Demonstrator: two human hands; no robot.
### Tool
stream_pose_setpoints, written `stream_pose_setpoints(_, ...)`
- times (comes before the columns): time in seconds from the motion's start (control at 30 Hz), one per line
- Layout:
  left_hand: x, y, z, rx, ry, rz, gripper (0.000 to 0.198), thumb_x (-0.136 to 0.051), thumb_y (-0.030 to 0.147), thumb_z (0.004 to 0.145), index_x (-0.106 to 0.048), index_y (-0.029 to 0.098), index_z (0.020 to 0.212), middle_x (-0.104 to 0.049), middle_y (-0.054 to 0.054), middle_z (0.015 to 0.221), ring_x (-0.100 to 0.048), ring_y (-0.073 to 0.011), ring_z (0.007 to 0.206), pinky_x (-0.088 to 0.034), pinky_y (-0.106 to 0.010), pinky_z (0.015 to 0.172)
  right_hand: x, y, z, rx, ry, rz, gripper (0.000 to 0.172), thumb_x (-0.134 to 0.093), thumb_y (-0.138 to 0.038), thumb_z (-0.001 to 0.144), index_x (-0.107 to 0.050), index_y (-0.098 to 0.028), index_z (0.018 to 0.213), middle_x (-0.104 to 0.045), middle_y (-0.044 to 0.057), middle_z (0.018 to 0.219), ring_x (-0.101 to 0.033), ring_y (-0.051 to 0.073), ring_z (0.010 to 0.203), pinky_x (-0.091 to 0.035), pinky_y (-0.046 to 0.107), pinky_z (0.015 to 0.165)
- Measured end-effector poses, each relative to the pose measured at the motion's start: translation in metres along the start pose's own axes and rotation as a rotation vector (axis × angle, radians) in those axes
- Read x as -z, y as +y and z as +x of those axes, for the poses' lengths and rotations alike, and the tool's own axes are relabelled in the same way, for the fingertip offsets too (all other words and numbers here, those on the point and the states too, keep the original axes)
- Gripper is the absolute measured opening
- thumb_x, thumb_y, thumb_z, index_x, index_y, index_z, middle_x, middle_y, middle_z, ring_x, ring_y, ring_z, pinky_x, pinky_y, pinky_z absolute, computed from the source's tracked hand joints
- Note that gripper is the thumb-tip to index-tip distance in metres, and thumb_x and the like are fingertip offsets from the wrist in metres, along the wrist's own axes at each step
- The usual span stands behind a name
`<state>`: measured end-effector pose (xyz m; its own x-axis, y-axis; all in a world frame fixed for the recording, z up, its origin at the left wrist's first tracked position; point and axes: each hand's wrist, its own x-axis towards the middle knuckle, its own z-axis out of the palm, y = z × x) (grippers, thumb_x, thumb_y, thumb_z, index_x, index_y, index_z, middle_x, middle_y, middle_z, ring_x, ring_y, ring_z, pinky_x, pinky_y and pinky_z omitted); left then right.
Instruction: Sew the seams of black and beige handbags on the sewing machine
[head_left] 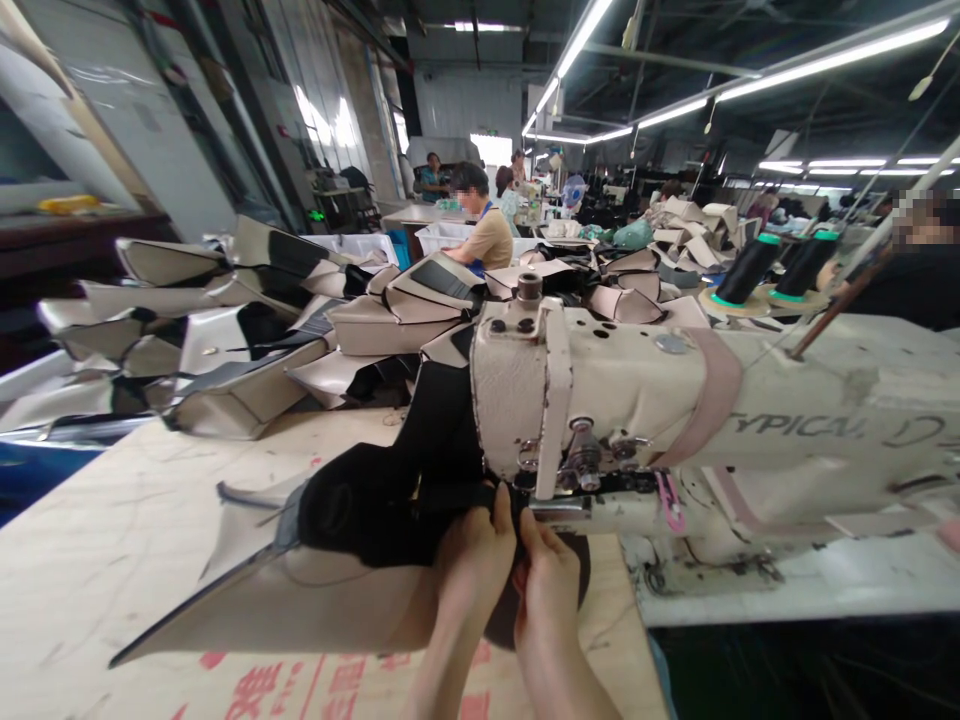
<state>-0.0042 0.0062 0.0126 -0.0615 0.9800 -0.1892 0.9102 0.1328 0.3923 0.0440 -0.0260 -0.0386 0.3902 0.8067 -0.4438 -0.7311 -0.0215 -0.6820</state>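
At the needle end of a white industrial sewing machine (517, 410), my left hand (478, 550) has its fingers closed on the black edge of a beige-and-black sewn cover (352, 600). My right hand (549, 575) pinches the same black material just to the right, close below the machine's head. The two hands nearly touch. The cover spreads leftward over the wooden table, its black lining facing up and a beige panel toward me. Its edge under the machine head is hidden by my fingers and the dark cloth.
More beige-and-black covers (247, 390) are heaped behind the wooden table (75, 600). Two black thread spools (746, 270) stand above the machine arm. A person in a tan shirt (491, 238) sits beyond the heap, and another person (915, 270) is at the far right.
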Motion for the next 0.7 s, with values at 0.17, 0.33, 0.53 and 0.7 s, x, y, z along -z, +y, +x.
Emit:
stream_pose_setpoints(0.17, 0.0, 0.002, -0.002, 0.063, -0.014, -0.037, 0.055, -0.024, 0.047, 0.089, -0.067, 0.013, 0.082, -0.07, -0.015, 0.079, -0.065, -0.0261, 0.084, -0.044, -0.03, 0.068, 0.002, -0.008, 0.0, 0.004, -0.05, -0.049, 0.046, -0.073, -0.052, 0.054, -0.044, -0.016, 0.053, -0.028, -0.01, 0.037, -0.018, 0.003, 0.035, -0.009, 0.02, 0.036)
stream_pose_setpoints(0.33, -0.003, 0.002, 0.002, 0.043, 0.019, -0.049, 0.048, -0.029, 0.044, 0.089, -0.067, 0.015, 0.083, -0.071, -0.014, 0.084, -0.065, -0.0251, 0.087, -0.044, -0.029, 0.069, -0.001, -0.011, 0.001, 0.019, 0.0, -0.074, 0.046, -0.071, -0.054, 0.055, -0.042, -0.017, 0.053, -0.026, -0.01, 0.038, -0.019, 0.003, 0.036, -0.01, 0.019, 0.036)
stream_pose_setpoints(0.53, -0.004, 0.002, 0.003, 0.052, 0.014, -0.034, 0.051, -0.028, 0.045, 0.089, -0.068, 0.014, 0.079, -0.071, -0.015, 0.085, -0.065, -0.0255, 0.084, -0.044, -0.029, 0.067, 0.003, -0.01, 0.004, 0.069, -0.036, -0.177, 0.05, -0.063, -0.059, 0.063, -0.038, -0.019, 0.051, -0.026, -0.01, 0.036, -0.021, 0.004, 0.035, -0.013, 0.02, 0.036)
stream_pose_setpoints(0.7, -0.004, 0.002, 0.005, 0.048, 0.009, -0.03, 0.054, -0.027, 0.047, 0.088, -0.068, 0.013, 0.078, -0.07, -0.016, 0.086, -0.065, -0.0257, 0.084, -0.044, -0.029, 0.065, 0.011, -0.019, 0.007, 0.143, -0.191, -0.371, 0.048, -0.059, -0.057, 0.071, -0.043, -0.017, 0.051, -0.035, -0.006, 0.037, -0.029, 0.006, 0.034, -0.017, 0.02, 0.037)
